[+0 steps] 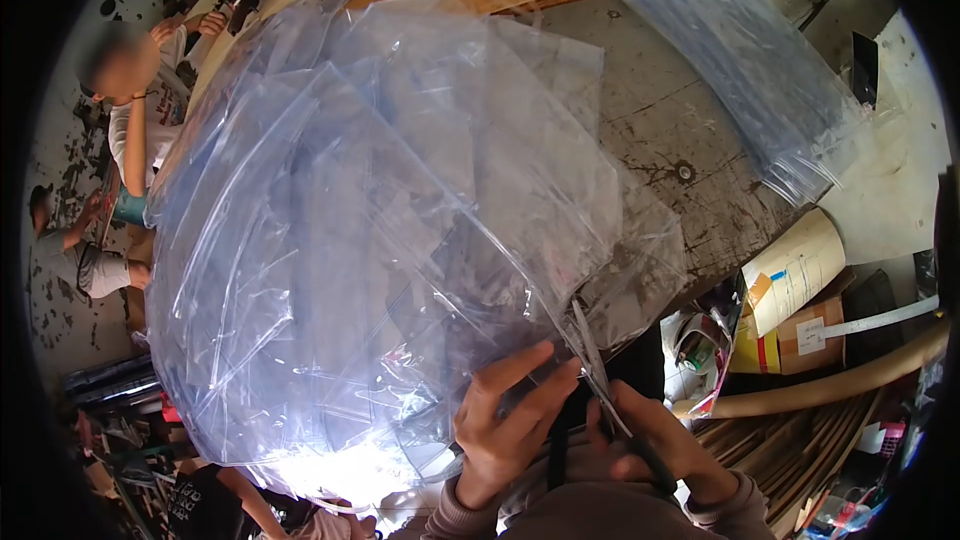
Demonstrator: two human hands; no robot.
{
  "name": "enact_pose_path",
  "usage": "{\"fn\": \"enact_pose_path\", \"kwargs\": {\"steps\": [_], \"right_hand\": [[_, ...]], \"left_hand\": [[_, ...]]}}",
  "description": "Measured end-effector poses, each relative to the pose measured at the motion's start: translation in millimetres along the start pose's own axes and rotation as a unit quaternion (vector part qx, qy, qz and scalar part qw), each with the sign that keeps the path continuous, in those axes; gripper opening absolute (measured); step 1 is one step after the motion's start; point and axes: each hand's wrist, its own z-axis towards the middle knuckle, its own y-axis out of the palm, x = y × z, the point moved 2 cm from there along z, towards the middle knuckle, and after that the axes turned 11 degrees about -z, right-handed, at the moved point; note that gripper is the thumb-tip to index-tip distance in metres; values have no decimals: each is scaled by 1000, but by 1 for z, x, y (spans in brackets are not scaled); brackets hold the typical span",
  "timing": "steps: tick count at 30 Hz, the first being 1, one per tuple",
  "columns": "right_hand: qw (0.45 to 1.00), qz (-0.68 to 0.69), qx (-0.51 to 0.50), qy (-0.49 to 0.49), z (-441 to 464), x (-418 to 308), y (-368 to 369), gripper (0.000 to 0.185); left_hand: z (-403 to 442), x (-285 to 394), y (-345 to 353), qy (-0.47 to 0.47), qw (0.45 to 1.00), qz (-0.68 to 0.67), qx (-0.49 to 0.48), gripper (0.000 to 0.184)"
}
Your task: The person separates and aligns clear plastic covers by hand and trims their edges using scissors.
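A big heap of clear plastic sheets spreads across the worktable and hangs over its near side. My right hand is closed round a pair of scissors, whose blades point away from me along the plastic's right edge. Just left of the blades, my left hand holds the near edge of the plastic sheet between bent fingers. Part of the scissors' handles is hidden by my right hand.
Another stack of clear plastic sheets lies at the table's far right. A cardboard box, a rolled paper and a tan tube are at the right. People sit at the left, one in a white shirt.
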Motion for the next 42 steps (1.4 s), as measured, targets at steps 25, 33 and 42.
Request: {"fn": "enact_pose_path", "kwargs": {"steps": [25, 33, 42], "right_hand": [[996, 75, 45, 23, 1, 9, -6, 77], [995, 80, 50, 26, -2, 19, -7, 66], [998, 48, 37, -9, 6, 18, -7, 63]], "left_hand": [[2, -3, 4, 78, 996, 37, -13, 33], [2, -3, 5, 78, 996, 41, -4, 31], [-1, -5, 3, 88, 996, 33, 5, 24]]}}
